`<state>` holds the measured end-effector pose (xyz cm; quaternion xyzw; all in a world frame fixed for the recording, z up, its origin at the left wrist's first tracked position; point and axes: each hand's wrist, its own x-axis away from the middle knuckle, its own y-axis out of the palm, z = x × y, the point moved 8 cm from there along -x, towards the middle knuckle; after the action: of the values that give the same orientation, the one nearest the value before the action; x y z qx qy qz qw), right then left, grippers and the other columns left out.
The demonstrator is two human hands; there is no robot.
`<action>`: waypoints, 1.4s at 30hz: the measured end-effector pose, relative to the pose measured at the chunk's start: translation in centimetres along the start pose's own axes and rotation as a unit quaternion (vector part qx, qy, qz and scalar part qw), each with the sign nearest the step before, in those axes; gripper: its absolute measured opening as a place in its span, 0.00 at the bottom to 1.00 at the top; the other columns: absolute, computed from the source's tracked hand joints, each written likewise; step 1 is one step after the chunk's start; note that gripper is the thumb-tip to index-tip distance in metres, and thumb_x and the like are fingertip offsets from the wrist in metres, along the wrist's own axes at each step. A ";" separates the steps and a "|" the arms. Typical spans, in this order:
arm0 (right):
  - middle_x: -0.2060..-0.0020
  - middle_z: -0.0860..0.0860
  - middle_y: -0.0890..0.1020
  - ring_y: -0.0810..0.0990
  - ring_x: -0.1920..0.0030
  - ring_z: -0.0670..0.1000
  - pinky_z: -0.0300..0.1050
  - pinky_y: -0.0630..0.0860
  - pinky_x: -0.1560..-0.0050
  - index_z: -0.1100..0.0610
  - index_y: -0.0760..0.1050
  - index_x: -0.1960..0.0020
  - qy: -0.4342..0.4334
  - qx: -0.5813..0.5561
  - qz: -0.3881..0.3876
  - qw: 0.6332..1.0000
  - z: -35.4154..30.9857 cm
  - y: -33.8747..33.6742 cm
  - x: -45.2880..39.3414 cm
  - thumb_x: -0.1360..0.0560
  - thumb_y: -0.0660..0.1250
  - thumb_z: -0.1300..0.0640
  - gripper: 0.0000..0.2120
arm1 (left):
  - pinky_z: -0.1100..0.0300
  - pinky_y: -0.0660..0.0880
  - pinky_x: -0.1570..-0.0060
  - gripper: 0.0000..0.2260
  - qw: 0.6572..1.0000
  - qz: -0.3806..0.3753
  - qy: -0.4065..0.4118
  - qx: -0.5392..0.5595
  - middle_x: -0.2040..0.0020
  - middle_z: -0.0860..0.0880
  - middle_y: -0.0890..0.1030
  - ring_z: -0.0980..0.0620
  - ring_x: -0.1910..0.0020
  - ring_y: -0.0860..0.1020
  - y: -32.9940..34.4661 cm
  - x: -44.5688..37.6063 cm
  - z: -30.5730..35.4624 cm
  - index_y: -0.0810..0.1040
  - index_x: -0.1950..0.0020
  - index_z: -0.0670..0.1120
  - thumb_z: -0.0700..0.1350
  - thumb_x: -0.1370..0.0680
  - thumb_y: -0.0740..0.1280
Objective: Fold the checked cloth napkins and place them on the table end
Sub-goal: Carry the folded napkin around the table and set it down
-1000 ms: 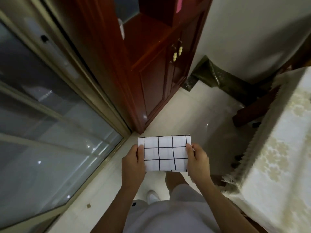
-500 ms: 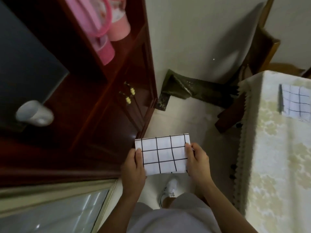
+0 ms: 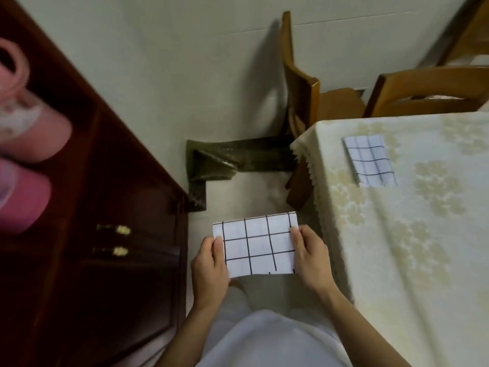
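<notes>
- Both hands pinch a folded checked napkin (image 3: 255,245) by its short ends: the left hand (image 3: 210,268) with its thumb on top of the left edge, the right hand (image 3: 309,256) with its thumb on the right edge, the other fingers curled beneath. Holding both ends keeps the layers flat, probably so the fold does not spring open while it is carried.
- That napkin hangs in the air in front of the person's body, above the pale floor and just left of the table (image 3: 397,247), touching nothing but the hands.
- Left of the hands stands a dark wooden cabinet (image 3: 111,234) with two small brass handles; blurred pink containers (image 3: 26,139) sit on its shelf.
- Farther off, a second folded napkin (image 3: 370,160) already lies flat on the tablecloth near the table's far corner. This looks like the drop spot, so the one in hand likely belongs beside or on top of it.
- Beyond the table corner, wooden chairs (image 3: 304,83) stand against the wall, and a dark green strip (image 3: 232,157) runs along its base.
</notes>
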<state>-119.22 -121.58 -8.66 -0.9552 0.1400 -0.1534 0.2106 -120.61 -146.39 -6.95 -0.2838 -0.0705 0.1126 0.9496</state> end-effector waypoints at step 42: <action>0.69 0.57 0.78 0.74 0.71 0.55 0.53 0.69 0.71 0.52 0.69 0.60 0.314 -0.129 0.506 0.792 6.7 -20.5 -16.2 0.16 0.56 0.46 0.16 | 0.62 0.59 0.73 0.15 0.754 -0.533 0.372 -0.096 0.72 0.53 0.65 0.55 0.73 0.66 43.1 -18.3 30.4 0.64 0.64 0.51 0.48 0.17 0.59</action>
<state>-127.51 -95.89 -9.07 -0.6651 0.6808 -0.2972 0.0772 -151.77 -100.02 -6.94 -0.3094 0.1386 -0.5333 0.7750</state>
